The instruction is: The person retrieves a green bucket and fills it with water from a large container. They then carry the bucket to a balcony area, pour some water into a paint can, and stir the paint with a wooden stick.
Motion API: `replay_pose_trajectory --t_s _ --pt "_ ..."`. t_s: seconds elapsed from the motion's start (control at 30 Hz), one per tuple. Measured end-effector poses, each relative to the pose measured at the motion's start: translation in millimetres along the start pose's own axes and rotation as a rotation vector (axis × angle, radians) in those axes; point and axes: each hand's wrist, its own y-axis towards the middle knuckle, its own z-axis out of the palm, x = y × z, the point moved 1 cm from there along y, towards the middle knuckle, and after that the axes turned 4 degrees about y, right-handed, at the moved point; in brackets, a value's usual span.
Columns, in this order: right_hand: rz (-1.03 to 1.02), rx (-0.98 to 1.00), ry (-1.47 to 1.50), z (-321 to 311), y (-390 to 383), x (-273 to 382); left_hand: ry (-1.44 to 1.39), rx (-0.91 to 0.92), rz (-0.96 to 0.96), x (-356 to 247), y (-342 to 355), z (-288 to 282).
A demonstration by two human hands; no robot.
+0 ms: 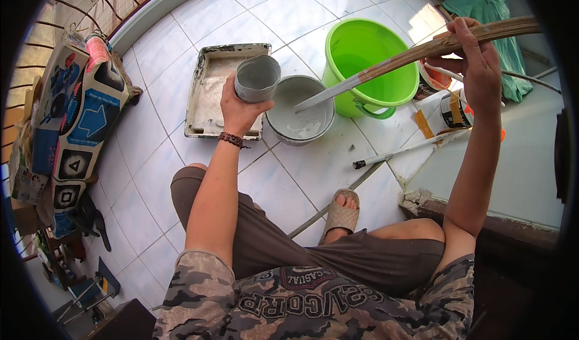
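My left hand (240,112) is wrapped round a grey, paint-coated cup (258,85), held above the floor between the tray and the pail. My right hand (476,53), raised at the right, grips a long wooden stick (401,61). The stick slants down to the left, and its lower part is coated light grey. Its tip reaches over or into a round pail (294,140) of grey paint; whether it touches the paint I cannot tell. A bright green bucket (339,46) stands just behind the pail, with the stick crossing in front of it.
A paint-stained rectangular tray (198,102) lies left of the pail. A pole (392,154) rests on the tiles near a white container with a dark label (453,111). Green plastic (512,78) is bunched at the far right. Boxes and printed bags (90,126) line the left side.
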Motion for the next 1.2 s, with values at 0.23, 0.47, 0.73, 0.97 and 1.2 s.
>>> replay_pose_trajectory --t_s 0.23,0.47,0.73,0.97,1.2 --pt "-0.008 -0.112 -0.035 -25.4 -2.0 23.6 0.308 -0.018 0.065 6.0 -0.1 5.6" --pt "-0.034 -0.242 0.001 -49.7 -5.2 35.8 0.466 0.035 0.061 6.3 1.2 11.3" --pt "-0.163 -0.078 0.013 -66.6 -3.3 44.0 0.485 0.083 0.072 3.3 1.9 13.0" --pt "-0.222 -0.048 0.075 -35.9 -2.8 53.7 0.446 0.068 0.139 -1.5 2.2 13.5" --pt "-0.218 0.090 0.135 53.1 -17.6 43.2 0.120 0.058 0.174 -16.3 -1.9 11.4"
